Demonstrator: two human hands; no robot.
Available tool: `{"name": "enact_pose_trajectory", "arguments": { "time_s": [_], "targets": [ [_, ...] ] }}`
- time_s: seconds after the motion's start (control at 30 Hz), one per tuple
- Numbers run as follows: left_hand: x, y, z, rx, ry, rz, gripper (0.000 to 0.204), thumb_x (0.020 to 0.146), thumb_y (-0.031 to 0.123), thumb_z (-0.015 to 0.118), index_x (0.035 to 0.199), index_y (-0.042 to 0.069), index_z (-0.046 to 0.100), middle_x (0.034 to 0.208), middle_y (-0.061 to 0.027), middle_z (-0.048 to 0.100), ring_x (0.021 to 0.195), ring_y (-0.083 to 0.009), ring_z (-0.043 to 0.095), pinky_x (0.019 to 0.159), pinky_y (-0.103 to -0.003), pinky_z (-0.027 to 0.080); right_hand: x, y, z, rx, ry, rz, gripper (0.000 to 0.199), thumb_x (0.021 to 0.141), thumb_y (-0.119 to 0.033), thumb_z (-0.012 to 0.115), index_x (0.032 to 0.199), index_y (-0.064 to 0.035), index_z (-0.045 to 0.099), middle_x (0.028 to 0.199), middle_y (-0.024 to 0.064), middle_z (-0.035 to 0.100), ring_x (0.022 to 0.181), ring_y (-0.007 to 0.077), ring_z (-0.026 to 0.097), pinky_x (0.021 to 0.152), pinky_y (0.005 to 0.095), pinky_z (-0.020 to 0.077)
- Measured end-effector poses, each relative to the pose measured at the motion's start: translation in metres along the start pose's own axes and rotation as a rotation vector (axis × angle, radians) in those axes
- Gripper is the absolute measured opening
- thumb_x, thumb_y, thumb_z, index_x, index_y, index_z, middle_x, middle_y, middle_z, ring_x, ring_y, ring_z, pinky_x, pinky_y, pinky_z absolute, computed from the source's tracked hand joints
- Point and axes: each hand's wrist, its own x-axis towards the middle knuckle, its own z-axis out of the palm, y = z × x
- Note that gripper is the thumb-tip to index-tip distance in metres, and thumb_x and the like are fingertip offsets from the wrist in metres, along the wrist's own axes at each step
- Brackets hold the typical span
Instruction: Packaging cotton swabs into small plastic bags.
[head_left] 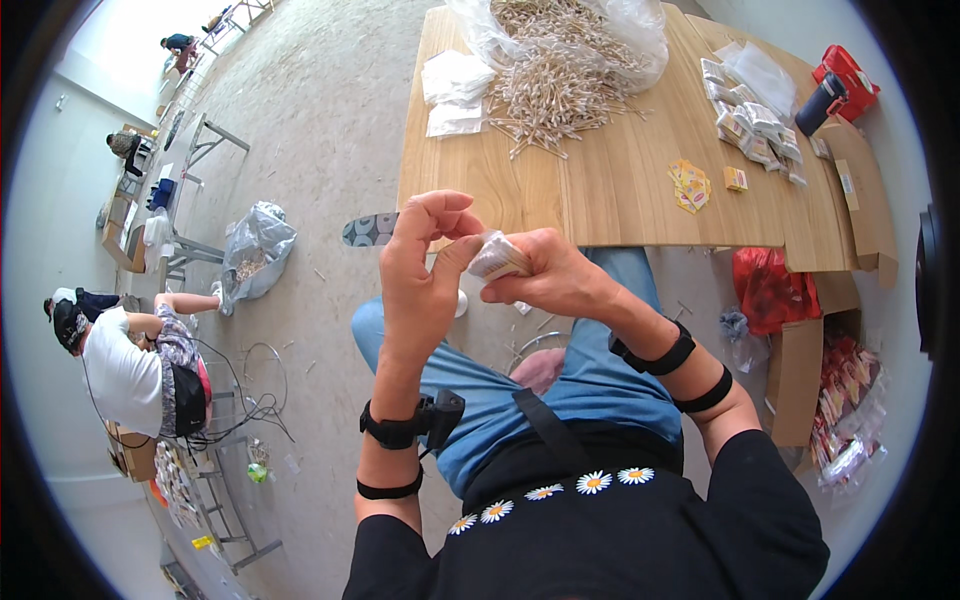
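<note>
Here's my right hand (565, 272), closed firmly round the small packet (497, 258); my left hand (418, 285) half-curls, thumb at its edge, grip unclear; swabs (560, 90) heap beyond my fingers.

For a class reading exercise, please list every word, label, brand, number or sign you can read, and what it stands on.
No text reads clearly.
Packet in the right hand: printed, too small.
Yellow cards: too small.
Small yellow box: too small.
Piled packs: too small and blurred.
</note>
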Motion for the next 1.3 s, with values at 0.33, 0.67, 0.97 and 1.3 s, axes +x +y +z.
{"name": "enact_pose_trajectory", "arguments": {
  "time_s": [0.33,0.67,0.97,1.3],
  "targets": [
    [-0.006,-0.014,-0.006,0.047,-0.033,0.033,0.023,0.081,-0.009,0.061,0.103,0.000,0.060,0.084,-0.0052,0.062,0.081,-0.0121,0.059,0.077,-0.027,0.049,0.002,0.004,0.000,0.044,-0.016,-0.009,0.015,0.080,-0.007,0.075,0.089,0.0016,0.066,0.072,0.0014,0.062,0.071,0.0083,0.054,0.066,0.0288,0.0470],
    [-0.010,-0.015,-0.017,0.059,-0.068,-0.066,0.025,0.082,-0.010,0.061,0.105,-0.001,0.058,0.089,-0.0042,0.061,0.083,-0.0118,0.058,0.080,-0.026,0.048,0.001,0.008,-0.005,0.124,0.006,0.014,0.012,0.082,-0.008,0.074,0.091,-0.0016,0.069,0.069,-0.0016,0.061,0.065,0.0046,0.053,0.058,0.0253,0.0447],
    [-0.013,-0.020,-0.016,0.005,-0.035,-0.072,0.024,0.081,-0.011,0.061,0.103,-0.002,0.058,0.087,-0.0038,0.061,0.084,-0.0123,0.058,0.080,-0.025,0.048,0.001,0.007,-0.002,0.093,0.006,0.009,0.013,0.080,-0.007,0.074,0.089,-0.0003,0.069,0.071,-0.0020,0.062,0.067,0.0058,0.052,0.060,0.0261,0.0452],
    [-0.011,-0.013,-0.011,0.124,-0.133,-0.046,0.027,0.084,-0.009,0.062,0.110,-0.002,0.057,0.094,-0.0044,0.060,0.090,-0.0117,0.058,0.084,-0.025,0.048,0.000,0.010,-0.001,0.006,-0.028,0.009,0.015,0.078,-0.008,0.076,0.085,0.0007,0.065,0.068,0.0015,0.060,0.068,0.0072,0.052,0.062,0.0292,0.0454]
  ]
}}
